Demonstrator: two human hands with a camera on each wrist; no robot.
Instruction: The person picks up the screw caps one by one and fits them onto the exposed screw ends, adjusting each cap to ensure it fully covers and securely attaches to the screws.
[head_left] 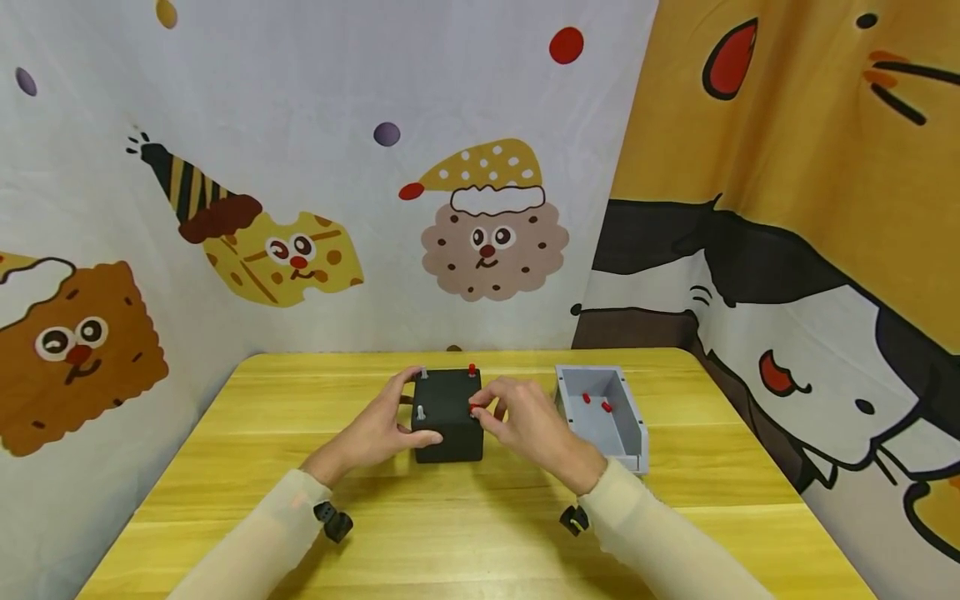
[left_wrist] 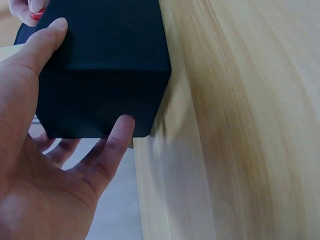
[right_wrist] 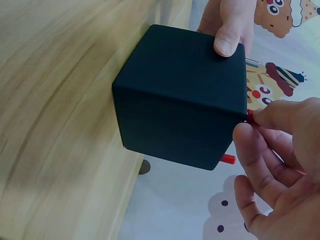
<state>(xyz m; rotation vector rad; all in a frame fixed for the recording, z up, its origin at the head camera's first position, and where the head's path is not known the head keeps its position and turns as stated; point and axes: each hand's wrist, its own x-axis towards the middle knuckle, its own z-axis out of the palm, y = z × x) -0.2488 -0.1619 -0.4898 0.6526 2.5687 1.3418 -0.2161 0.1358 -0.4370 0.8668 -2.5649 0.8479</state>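
Observation:
A black box [head_left: 448, 442] stands on the table, with a small post at each top corner. Both left posts [head_left: 421, 412] are bare metal, while a red cap [head_left: 472, 368] covers the far right one. My left hand [head_left: 378, 427] grips the box from its left side, thumb on the near face and the other fingers on the side and behind. At the near right corner, the thumb and index finger of my right hand [head_left: 528, 417] pinch another red cap [right_wrist: 250, 117] at the post. The fingertips partly hide that cap.
Right of the box sits a grey open-front bin [head_left: 634, 429] with two loose red caps [head_left: 607, 407] inside. The wooden table [head_left: 450, 542] ends at a patterned curtain [head_left: 315, 108] behind and to the sides.

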